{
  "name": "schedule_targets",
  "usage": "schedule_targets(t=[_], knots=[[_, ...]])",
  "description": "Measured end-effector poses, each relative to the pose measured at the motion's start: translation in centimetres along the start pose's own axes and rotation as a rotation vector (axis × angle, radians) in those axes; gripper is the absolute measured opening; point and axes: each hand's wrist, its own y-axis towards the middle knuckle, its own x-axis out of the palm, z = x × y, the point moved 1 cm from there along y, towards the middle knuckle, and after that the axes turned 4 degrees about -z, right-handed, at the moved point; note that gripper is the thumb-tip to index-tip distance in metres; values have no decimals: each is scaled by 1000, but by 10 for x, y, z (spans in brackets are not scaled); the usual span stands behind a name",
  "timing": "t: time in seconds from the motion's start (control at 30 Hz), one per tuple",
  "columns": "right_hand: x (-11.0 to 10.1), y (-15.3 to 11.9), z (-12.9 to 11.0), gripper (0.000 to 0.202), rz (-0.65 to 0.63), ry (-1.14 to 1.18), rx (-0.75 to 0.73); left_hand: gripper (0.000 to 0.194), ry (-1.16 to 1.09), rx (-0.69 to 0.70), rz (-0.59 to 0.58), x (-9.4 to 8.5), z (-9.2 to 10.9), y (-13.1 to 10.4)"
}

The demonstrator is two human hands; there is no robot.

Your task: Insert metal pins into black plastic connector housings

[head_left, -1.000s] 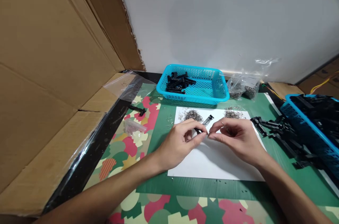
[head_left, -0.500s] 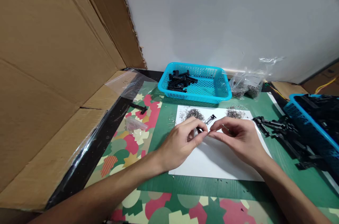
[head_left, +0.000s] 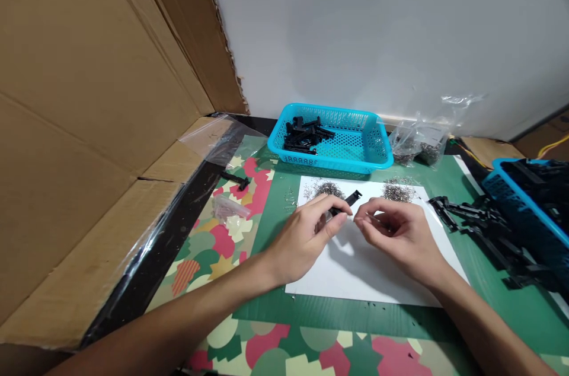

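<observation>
My left hand (head_left: 306,239) is closed on a black plastic part (head_left: 352,198), whose far end sticks out past the fingers over the white paper (head_left: 351,272). Close beside it, my right hand (head_left: 400,236) has its thumb and forefinger pinched together; whatever lies between them is too small to make out. Behind the left hand lies a pile of small metal pieces (head_left: 329,188), and a second metal pile (head_left: 398,192) is behind the right hand.
A blue basket (head_left: 331,162) holding black parts stands at the back. Loose black parts (head_left: 480,225) lie beside a fuller blue basket (head_left: 528,204) on the right. Plastic bags (head_left: 418,142) stand by the wall. One black part (head_left: 235,179) and a small bag (head_left: 229,208) are on the left.
The black part has turned in my left hand and now shows a dark, solid side. My right fingertips have drawn slightly apart from the left ones. The view has shifted slightly.
</observation>
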Motion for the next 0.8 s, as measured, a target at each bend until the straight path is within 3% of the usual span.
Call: schedule_targets(t=[0.13,0.33,0.8], knots=[[-19,5,8,19,119,-25,74,48,157,-20,-18,1,0,-3],[-37,13,19,23,-142,-94,271,40,406,15,-128,4,-1,-2],[-29,10,10,24,-156,-359,204,35,534,107,-190,9,-3,-2]])
